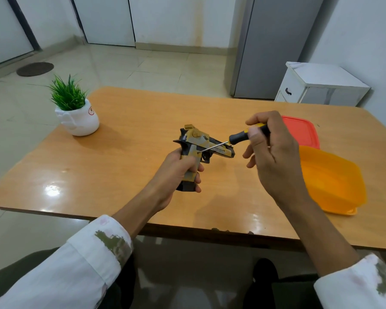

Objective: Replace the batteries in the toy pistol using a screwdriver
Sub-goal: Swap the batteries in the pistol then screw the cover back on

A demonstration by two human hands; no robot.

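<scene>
We've got the table (pixel 143 112) in front of us, with the orange tub (pixel 330 179) on our right, probably for screws and batteries. Our left hand (pixel 176 172) is wrapped round the grip of the toy pistol (pixel 201 143), holding it up off the table so its tan-and-black side faces us. Our right hand (pixel 270 150) pinches the screwdriver (pixel 239 138), tip at the grip, looks like it's on a screw.

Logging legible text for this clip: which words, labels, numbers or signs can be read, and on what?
No text here is legible.
Toy pistol: a dark line of print along its side, too small to read.
White plant pot: a round red emblem, too blurred to read.
</scene>
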